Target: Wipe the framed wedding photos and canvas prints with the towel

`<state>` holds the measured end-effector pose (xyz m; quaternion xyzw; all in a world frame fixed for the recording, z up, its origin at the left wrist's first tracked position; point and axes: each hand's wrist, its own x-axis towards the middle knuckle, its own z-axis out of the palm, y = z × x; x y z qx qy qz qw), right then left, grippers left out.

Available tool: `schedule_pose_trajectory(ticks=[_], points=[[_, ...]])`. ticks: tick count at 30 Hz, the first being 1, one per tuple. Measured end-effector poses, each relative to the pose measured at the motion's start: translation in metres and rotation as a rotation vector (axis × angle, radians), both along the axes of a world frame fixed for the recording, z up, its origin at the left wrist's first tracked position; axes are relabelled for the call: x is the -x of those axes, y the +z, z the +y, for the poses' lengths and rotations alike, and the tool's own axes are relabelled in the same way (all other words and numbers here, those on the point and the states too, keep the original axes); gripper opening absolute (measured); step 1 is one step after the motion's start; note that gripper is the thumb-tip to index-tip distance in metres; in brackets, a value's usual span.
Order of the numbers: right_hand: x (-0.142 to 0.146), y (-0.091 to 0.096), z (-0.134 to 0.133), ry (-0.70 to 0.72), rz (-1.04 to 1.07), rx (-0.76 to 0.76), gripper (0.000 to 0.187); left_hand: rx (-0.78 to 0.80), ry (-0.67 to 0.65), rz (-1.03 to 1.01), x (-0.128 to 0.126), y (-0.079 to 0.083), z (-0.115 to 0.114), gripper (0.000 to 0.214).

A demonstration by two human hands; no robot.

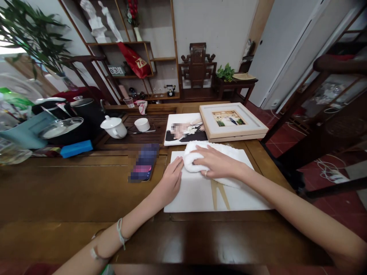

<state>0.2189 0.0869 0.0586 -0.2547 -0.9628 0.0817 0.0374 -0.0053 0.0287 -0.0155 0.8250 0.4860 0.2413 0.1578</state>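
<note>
My right hand [216, 162] presses a bunched white towel [192, 156] down on a flat white panel [195, 194], its fingers curled over the cloth. Two tan strips [220, 194] spread in a narrow V on the panel, their upper ends hidden under the towel. Along the panel's left edge lies my left hand [172, 179], fingers stretched out, holding nothing. Its fingertips reach close to the towel's left side. Behind the panel are a photo print [186, 128] and a light wooden picture frame [233, 120] with a photo in its middle.
A phone [145, 162] lies on the wooden table [71, 198] left of my left hand. Farther left stand a lidded white teapot [114, 126], a small white cup [142, 124], a blue block [77, 149] and a glass-lidded pot [64, 128]. A dark chair [197, 72] stands beyond.
</note>
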Motion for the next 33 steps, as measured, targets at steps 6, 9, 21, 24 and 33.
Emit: schedule_pose_trajectory(ticks=[6,9,21,24,33], points=[[0.001,0.003,-0.025,0.035,-0.061,0.022,0.037,0.016,0.001,-0.012,0.0,0.001,-0.001,0.048],[-0.002,0.007,-0.073,0.141,-0.092,0.082,0.034,0.026,-0.001,-0.009,0.001,-0.001,0.0,0.049],[0.006,-0.001,-0.042,-0.013,-0.074,-0.032,0.036,-0.016,-0.014,-0.022,0.002,-0.003,0.0,0.049],[0.015,-0.005,-0.027,-0.085,-0.125,-0.126,0.037,-0.04,-0.015,-0.05,0.001,-0.001,0.0,0.049],[0.021,-0.009,-0.126,0.175,-0.104,-0.124,0.025,-0.018,-0.043,-0.06,0.008,-0.01,0.001,0.06]])
